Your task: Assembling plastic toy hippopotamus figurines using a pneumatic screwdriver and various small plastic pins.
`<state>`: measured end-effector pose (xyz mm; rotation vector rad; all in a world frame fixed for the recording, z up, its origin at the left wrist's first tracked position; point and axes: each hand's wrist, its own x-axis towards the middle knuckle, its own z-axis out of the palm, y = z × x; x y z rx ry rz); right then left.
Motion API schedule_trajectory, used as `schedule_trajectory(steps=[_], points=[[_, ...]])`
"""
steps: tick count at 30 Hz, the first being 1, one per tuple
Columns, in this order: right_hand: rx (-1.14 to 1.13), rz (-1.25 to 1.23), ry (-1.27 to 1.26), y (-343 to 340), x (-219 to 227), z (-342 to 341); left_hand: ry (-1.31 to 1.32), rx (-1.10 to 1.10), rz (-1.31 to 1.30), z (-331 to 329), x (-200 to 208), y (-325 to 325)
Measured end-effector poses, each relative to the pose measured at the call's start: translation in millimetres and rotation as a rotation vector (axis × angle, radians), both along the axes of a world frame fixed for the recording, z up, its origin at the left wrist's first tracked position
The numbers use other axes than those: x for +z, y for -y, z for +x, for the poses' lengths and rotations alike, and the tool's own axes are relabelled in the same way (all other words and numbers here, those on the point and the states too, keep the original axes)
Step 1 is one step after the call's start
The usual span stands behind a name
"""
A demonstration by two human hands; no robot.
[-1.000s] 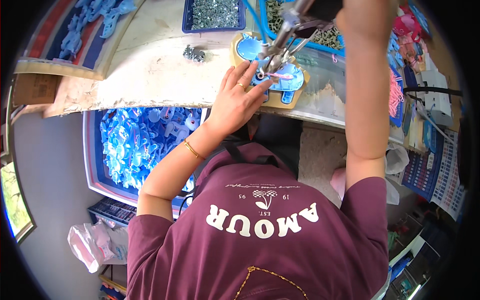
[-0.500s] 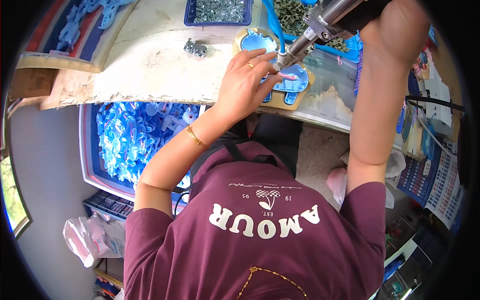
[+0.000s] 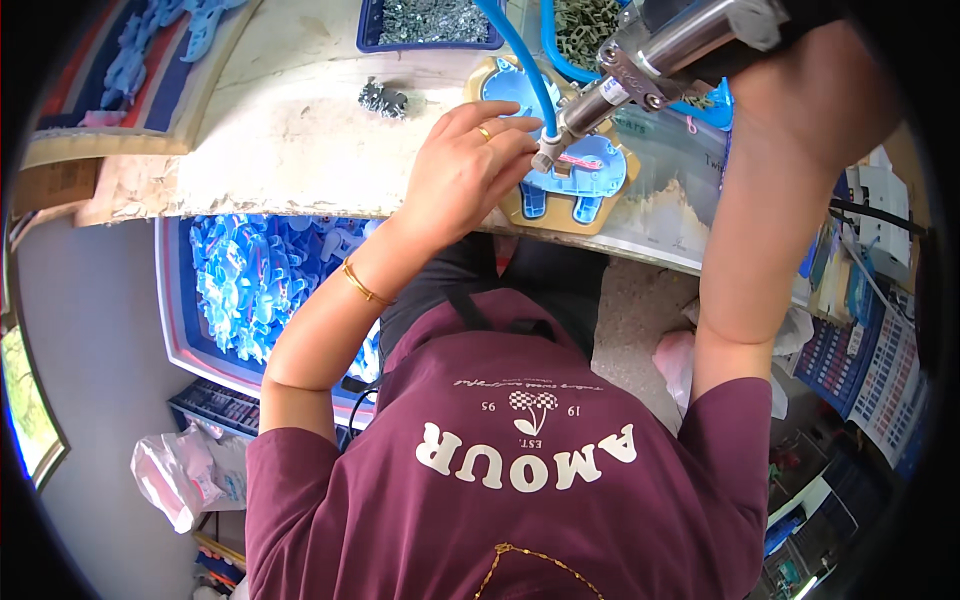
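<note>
A power screwdriver [image 3: 665,60] with a shiny metal barrel slants down from the upper right; my right hand [image 3: 815,90] is closed around its dark body, the fingers mostly hidden. Its narrow nozzle [image 3: 548,155], fed by a blue tube [image 3: 522,55], ends over a light-blue plastic toy shell [image 3: 598,180], animal-shaped, with a small pink strip inside. That shell and another rounded blue shell half [image 3: 507,92] lie in a tan fixture [image 3: 622,195]. Beside the nozzle, my left hand [image 3: 455,170] has its fingers extended over the fixture's left side, nothing visibly held.
Small metal parts fill a blue tray [image 3: 430,45] at the back. A small dark pile [image 3: 383,98] lies on the table [image 3: 270,130]. Dark metal pieces [image 3: 585,30] sit in a blue basket. Below the table edge, a large bin [image 3: 175,320] holds many blue shells.
My left hand has drawn back leftward from the fixture. The nozzle has shifted left and nearer to me, with my right hand still gripping the screwdriver.
</note>
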<state>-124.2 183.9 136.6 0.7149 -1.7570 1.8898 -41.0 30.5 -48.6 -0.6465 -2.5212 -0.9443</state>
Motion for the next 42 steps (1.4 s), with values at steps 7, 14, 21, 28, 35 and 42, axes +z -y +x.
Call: schedule_trajectory(steps=[7, 14, 21, 28, 35, 42], points=[[0.006, -0.015, 0.019, -41.5, -9.8, -21.4, -0.039, 0.037, 0.007, -9.4, -1.6, 13.7], [0.034, -0.028, 0.04, 19.5, -11.6, 11.0, 0.057, 0.042, -0.01, -14.0, -2.7, 13.7], [0.045, -0.038, 0.06, 23.8, -16.8, 15.9, 0.055, 0.035, 0.017, -12.1, -7.2, 12.9], [0.067, -0.05, 0.078, 15.4, -22.1, 14.1, 0.045, 0.09, -0.057, -12.2, -7.8, 9.5], [0.082, -0.057, 0.096, 18.5, -27.5, 18.3, -0.015, 0.084, -0.057, -11.8, -9.4, 10.2], [0.103, -0.066, 0.115, 15.4, -34.4, 10.5, 0.03, 0.081, -0.021, -10.0, -5.5, 8.7]])
